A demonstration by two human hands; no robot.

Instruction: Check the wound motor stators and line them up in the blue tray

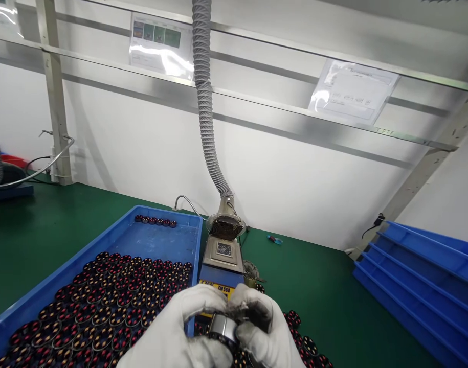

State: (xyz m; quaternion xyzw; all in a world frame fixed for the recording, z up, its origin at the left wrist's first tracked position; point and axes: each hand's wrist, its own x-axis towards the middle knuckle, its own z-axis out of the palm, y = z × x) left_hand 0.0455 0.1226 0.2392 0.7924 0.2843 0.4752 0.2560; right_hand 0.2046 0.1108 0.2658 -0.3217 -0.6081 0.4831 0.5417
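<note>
My left hand (182,327) and my right hand (270,324), both in white gloves, meet at the bottom centre. Between their fingers is a small round part with a shiny silver rim (223,325) and a dark edge. The left fingers curl around its left side, and the right fingertips press on its right side. Grey smudges mark the glove tips. Many dark round parts with red and yellow spots (118,316) fill the near part of the blue tray (124,220) on the left. More such parts (309,346) lie under and right of my hands.
Beyond my hands stands a machine marked CM 558 with a metal top plate (222,254), under an extraction hood (226,225) on a grey hose (205,102). Stacked blue trays (421,286) stand on the right. A small red-and-blue tool (274,239) lies on the green table (318,276).
</note>
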